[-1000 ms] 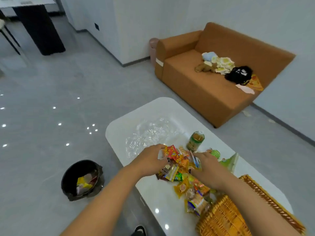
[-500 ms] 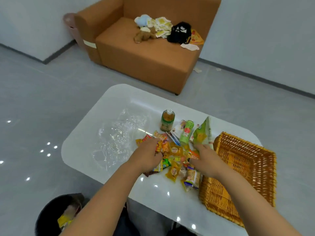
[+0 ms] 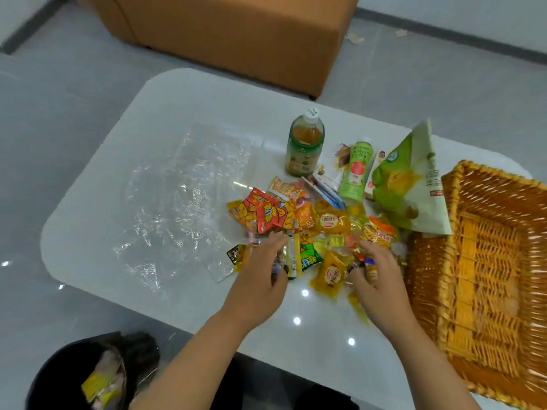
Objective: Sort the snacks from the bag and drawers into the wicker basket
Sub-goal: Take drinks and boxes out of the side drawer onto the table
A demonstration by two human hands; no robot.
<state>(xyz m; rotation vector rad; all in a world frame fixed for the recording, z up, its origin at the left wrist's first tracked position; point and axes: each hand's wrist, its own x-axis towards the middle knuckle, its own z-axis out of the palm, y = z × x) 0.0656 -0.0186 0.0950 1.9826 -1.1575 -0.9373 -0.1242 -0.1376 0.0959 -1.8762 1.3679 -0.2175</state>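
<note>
A pile of small snack packets (image 3: 322, 229), orange, red, yellow and green, lies in the middle of the white table (image 3: 189, 99). My left hand (image 3: 260, 279) is at the pile's near left edge, its fingers curled round a few small packets. My right hand (image 3: 379, 279) is at the near right edge, fingers curled on a small wrapped snack. The wicker basket (image 3: 485, 261) stands empty at the right, just beside my right hand. A large green bag (image 3: 405, 184) leans on the basket's far left rim.
A tea bottle (image 3: 305, 143) stands behind the pile, and a green drink bottle (image 3: 355, 173) lies beside it. A flat clear plastic bag (image 3: 183, 202) covers the table's left half. A black bin (image 3: 88, 377) with wrappers sits on the floor near left. An orange sofa (image 3: 236, 34) is behind the table.
The view has tilted down and moved closer to the table. Both hands stay in the snack pile; my right hand has shifted slightly toward the basket.
</note>
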